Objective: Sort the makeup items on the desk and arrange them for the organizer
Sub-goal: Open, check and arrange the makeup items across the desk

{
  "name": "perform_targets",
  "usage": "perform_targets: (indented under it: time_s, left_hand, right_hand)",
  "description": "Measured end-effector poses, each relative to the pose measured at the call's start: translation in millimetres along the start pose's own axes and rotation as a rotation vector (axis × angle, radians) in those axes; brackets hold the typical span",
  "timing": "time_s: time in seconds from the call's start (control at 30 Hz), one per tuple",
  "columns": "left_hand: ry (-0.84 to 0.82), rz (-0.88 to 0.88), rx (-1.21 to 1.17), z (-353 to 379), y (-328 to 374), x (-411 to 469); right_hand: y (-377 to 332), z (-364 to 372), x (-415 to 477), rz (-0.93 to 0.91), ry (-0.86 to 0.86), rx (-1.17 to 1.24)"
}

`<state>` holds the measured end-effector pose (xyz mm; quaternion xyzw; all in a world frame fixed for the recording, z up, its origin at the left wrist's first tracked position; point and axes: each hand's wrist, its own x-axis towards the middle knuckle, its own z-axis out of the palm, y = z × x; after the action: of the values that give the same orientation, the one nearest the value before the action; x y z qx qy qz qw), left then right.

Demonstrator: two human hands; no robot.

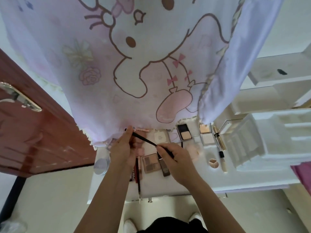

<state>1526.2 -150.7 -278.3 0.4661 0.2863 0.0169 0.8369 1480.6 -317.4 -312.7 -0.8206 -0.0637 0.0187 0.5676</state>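
Above the white desk, my left hand grips one end of a thin black makeup pencil. My right hand pinches the other black piece, which meets the first near the middle. Under the hands lie a brown eyeshadow palette, a dark tube and a long thin red brush. Further back lie a compact with a dark lid, two pale palettes and a gold mascara.
A pink cartoon-print cloth hangs over the back of the desk. A round silver jar sits at the left edge, a white organizer at the right. A red-brown door stands to the left. A puff and a cream tube lie near the organizer.
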Motion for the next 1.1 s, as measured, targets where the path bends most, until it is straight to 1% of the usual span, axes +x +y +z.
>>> perform_targets:
  time_s: [0.1,0.23,0.4,0.6,0.67,0.77,0.87,0.93,1.03,1.1]
  left_hand:
    - [-0.055,-0.031,0.013,-17,5,11]
    - [-0.005,-0.061,-0.003,-35,10,24]
    - [-0.021,-0.100,0.011,-50,9,32]
    - [-0.019,-0.124,0.035,-44,5,33]
    - [-0.066,-0.149,0.037,-40,0,32]
    - [-0.184,-0.186,0.076,-38,-12,34]
    - [-0.178,-0.240,0.109,-37,-22,38]
    - [-0.178,-0.292,0.158,-35,-30,37]
    - [-0.226,-0.395,0.223,-34,-49,35]
    - [-0.220,-0.469,0.202,-36,-69,37]
  right_hand:
    - [-10,15,-5,0.025,0.054,-0.002]
    - [-19,38,-6,0.069,0.033,0.036]
    - [-23,54,-8,0.096,0.072,-0.013]
    - [-21,55,-8,0.145,0.102,-0.051]
    - [-21,53,-7,0.143,0.099,-0.058]
    - [-19,50,-8,0.181,0.180,0.041]
    - [-10,39,-11,0.291,0.304,0.207]
    - [-1,29,-15,0.353,0.331,0.321]
    - [19,14,-23,0.448,0.406,0.411]
    - [38,2,-29,0.542,0.494,0.484]
